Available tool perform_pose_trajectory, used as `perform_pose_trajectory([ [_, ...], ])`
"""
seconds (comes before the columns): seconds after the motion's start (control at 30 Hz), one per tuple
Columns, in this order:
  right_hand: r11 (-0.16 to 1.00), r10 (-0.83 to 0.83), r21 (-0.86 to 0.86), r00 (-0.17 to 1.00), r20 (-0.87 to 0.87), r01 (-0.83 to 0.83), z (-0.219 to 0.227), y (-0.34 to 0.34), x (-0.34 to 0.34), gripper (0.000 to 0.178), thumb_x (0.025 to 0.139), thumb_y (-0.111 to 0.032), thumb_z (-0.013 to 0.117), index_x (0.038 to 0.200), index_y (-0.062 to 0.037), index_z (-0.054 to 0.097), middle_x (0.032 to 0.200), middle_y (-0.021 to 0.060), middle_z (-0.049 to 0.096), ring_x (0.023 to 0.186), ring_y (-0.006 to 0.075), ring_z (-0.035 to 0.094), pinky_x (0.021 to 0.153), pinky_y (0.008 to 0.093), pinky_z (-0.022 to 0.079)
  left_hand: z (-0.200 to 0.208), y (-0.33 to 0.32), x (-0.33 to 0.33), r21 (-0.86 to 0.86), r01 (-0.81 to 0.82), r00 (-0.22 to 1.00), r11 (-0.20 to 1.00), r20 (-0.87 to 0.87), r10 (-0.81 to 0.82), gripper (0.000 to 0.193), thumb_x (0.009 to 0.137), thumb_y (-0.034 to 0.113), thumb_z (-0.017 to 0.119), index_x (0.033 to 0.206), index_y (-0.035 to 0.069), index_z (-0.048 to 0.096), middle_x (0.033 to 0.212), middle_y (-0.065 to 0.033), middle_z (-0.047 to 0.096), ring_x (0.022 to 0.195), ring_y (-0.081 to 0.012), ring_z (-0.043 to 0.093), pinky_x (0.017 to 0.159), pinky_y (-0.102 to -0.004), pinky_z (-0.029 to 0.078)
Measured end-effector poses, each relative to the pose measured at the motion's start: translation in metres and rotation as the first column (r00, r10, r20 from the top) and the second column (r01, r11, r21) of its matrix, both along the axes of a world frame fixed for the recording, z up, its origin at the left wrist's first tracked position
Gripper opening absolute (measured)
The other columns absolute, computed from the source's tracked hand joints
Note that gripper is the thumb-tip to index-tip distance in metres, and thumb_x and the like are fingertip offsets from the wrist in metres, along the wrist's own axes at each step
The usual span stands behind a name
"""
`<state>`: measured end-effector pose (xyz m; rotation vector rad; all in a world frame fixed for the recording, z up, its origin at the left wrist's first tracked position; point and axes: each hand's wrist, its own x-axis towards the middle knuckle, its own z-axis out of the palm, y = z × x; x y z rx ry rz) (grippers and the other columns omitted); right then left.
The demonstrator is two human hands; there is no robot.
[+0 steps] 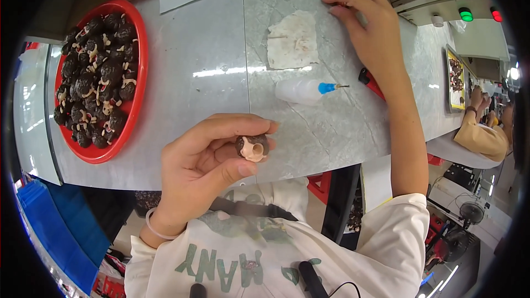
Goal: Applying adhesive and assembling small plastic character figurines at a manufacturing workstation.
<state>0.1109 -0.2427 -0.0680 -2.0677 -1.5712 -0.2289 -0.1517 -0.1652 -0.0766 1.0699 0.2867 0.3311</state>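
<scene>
White short-sleeved shirt (383,245), printed.
Dark green lettering (243,270) across front; faded grey-green motif (265,229) above; thin, pale left-wrist bangle (153,229); left hand (193,154) and right hand (372,30) bare; two black rounded-ended fittings (313,280); thin black cable (348,283).

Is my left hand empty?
No, the left hand holds a small brown-and-peach figurine piece with a round hole, between thumb and fingers.

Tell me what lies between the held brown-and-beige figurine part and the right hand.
The head view shows a white needle-tipped bottle on its side there.
</scene>
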Motion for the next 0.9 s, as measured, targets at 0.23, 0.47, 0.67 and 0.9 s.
perform_pose_trajectory([
  [0.23, 0.980, -0.038, 0.107, 0.689, -0.724, 0.167, 0.026, -0.046, -0.023, 0.029, 0.078, -0.005, 0.060, 0.105, 0.0028, 0.053, 0.100, 0.0082, 0.054, 0.083, 0.0141, 0.054, 0.072, 0.0230, 0.043, -0.001, 0.004, -0.004, -0.126, 0.000, 0.999, 0.992, 0.049, 0.006, 0.036, 0.077, -0.001, 0.061, 0.110, -0.009, 0.048, 0.110, -0.0191, 0.053, 0.094, -0.0203, 0.057, 0.083, -0.0283, 0.046],
  [0.47, 0.954, 0.266, 0.296, 0.558, -0.786, -0.039, 0.031, -0.074, -0.090, 0.033, 0.073, -0.010, 0.065, 0.098, 0.0050, 0.050, 0.099, 0.0185, 0.053, 0.082, 0.0225, 0.056, 0.065, 0.0262, 0.047, -0.002, 0.000, 0.002, -0.067, -0.067, 0.998, 0.995, -0.026, 0.065, 0.048, 0.068, 0.021, 0.073, 0.102, -0.005, 0.051, 0.099, -0.0193, 0.056, 0.082, -0.0222, 0.060, 0.069, -0.0274, 0.051],
  [0.67, 0.928, 0.371, 0.280, 0.660, -0.654, -0.245, 0.021, -0.047, -0.122, 0.039, 0.057, 0.002, 0.075, 0.090, 0.0039, 0.052, 0.088, 0.0219, 0.057, 0.075, 0.0259, 0.060, 0.066, 0.0296, 0.052, 0.000, -0.004, 0.000, -0.031, -0.140, 0.988, 0.990, -0.073, 0.138, 0.051, 0.062, 0.020, 0.076, 0.101, -0.005, 0.053, 0.093, -0.0156, 0.057, 0.082, -0.0213, 0.059, 0.069, -0.0265, 0.049],
  [0.9, 0.933, 0.340, 0.270, 0.825, -0.451, -0.237, 0.018, -0.042, -0.134, 0.039, 0.051, -0.003, 0.079, 0.083, 0.0076, 0.058, 0.073, 0.0173, 0.059, 0.057, 0.0160, 0.058, 0.049, 0.0226, 0.047, -0.013, -0.002, -0.006, 0.645, -0.209, 0.978, 0.735, 0.157, 0.141, 0.047, 0.057, 0.022, 0.075, 0.093, -0.004, 0.060, 0.087, -0.0147, 0.058, 0.071, -0.0172, 0.058, 0.062, -0.0231, 0.048],
])
